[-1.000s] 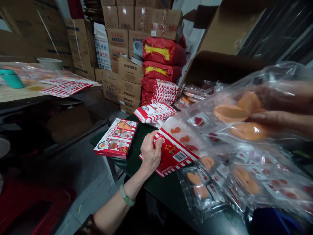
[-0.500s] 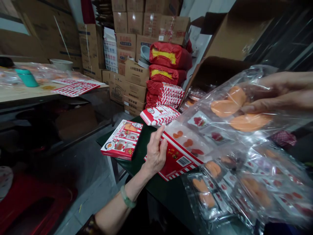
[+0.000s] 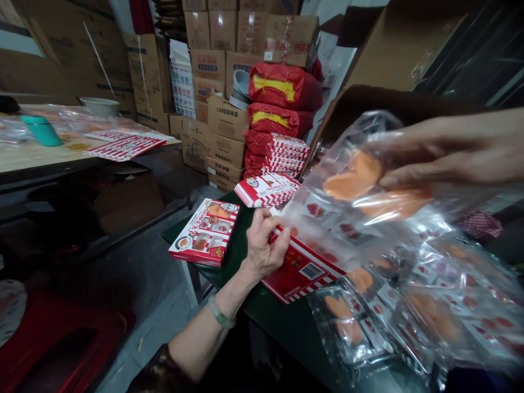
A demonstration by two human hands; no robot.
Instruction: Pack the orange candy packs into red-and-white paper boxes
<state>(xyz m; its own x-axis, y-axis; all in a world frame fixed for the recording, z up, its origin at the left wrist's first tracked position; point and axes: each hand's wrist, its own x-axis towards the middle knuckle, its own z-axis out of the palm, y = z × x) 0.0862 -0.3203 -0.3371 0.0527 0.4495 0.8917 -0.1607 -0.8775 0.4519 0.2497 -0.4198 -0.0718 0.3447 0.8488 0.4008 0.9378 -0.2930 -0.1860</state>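
Observation:
My left hand (image 3: 266, 243) is closed on the open end of a red and white striped carton (image 3: 301, 267), which lies tilted on a dark green table (image 3: 270, 311). In my right hand (image 3: 446, 153), smeared by motion, is a clear plastic packet (image 3: 347, 180) with orange pieces and small printed sachets inside. The packet's lower end is at the carton's mouth; how far it reaches in I cannot tell. A filled, closed carton (image 3: 204, 232) lies left of my left hand. More clear packets (image 3: 352, 316) are heaped below my right hand.
Flat striped cartons (image 3: 268, 189) are stacked at the table's back, before red bundles (image 3: 284, 90). A large open cardboard box (image 3: 393, 98) stands at right. Another table (image 3: 24, 158) at left carries a teal cup (image 3: 42, 131). Brown boxes (image 3: 227, 120) are piled behind.
My right hand has moved left with the packet, bringing it nearer the carton's mouth. The fingers of my left hand have curled over the carton's edge.

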